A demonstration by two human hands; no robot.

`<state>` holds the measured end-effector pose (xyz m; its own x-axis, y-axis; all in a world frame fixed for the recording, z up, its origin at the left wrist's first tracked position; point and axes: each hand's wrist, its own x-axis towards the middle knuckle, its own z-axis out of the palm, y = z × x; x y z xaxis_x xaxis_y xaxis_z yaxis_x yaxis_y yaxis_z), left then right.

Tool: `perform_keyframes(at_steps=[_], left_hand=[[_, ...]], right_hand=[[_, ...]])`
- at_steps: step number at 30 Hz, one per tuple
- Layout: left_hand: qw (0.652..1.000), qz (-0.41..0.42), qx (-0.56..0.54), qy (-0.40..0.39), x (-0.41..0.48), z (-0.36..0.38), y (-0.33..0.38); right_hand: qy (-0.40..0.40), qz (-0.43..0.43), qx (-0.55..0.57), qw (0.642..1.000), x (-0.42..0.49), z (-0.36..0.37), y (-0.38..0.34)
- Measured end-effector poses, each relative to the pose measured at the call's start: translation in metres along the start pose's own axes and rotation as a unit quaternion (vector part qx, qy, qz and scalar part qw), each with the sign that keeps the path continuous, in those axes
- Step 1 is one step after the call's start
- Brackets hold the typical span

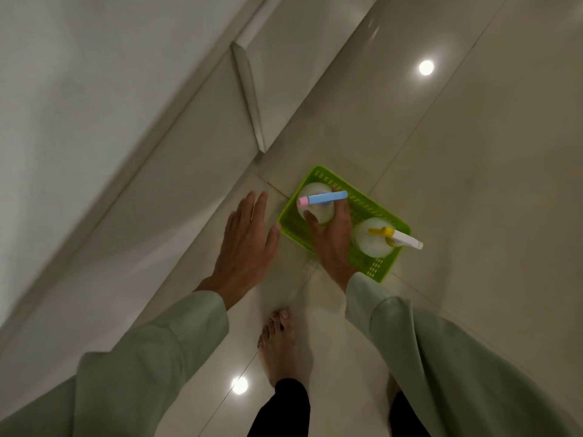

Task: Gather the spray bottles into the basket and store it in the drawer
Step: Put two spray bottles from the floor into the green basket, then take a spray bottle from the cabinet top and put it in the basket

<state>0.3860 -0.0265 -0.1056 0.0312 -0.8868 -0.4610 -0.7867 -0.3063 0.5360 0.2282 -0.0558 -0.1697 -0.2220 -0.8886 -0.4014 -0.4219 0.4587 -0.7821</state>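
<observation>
— sleeves first: two pale green sleeves [164,351] fill the bottom of the view, with a bare foot [280,348] on the glossy tiled floor [473,152] between them.

— and the hands?

— left hand [246,244] hangs flat over the floor, fingers spread and straight, grip open, holding nothing. its thumb tip is just beside the near left edge of the green basket [369,203].

— right hand?

— right hand [331,244] reaches into the basket and its grip is closed round the body of the clear spray bottle with the blue and pink head [325,198]. thumb on the near side, fingers wrapped on the far side.

— is that bottle inside the basket?

— yes, upright in the basket's far left end. a second clear bottle with a yellow and white head [394,238] stands in the right end, nozzle poking out past the rim.

— where does the basket sit?

— on the floor, near the corner of a pale cabinet front [249,99] that runs up the left side. two round ceiling lights reflect in the tiles. i cannot tell whether any drawer is open.
</observation>
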Motion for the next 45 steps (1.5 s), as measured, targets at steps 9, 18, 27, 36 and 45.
perform_keyframes(at_steps=[9,18,27,36,45], left_hand=[[0.999,-0.007,-0.006,0.032,-0.058,-0.05,0.047],[0.988,-0.039,-0.042,0.14,-0.179,-0.155,0.126],[0.95,-0.118,-0.079,0.278,-0.299,-0.26,0.122],[0.926,-0.167,-0.073,0.332,-0.347,-0.349,-0.012],[0.933,-0.168,-0.088,0.305,-0.307,-0.392,-0.14]], right_hand=[[-0.07,0.032,-0.006,0.997,-0.066,-0.061,-0.058],[-0.155,-0.159,-0.045,0.974,-0.157,-0.148,-0.214],[-0.261,-0.327,-0.098,0.903,-0.236,-0.151,-0.36],[-0.299,-0.353,-0.15,0.874,-0.299,0.0,-0.42],[-0.287,-0.381,-0.249,0.843,-0.284,0.165,-0.456]])
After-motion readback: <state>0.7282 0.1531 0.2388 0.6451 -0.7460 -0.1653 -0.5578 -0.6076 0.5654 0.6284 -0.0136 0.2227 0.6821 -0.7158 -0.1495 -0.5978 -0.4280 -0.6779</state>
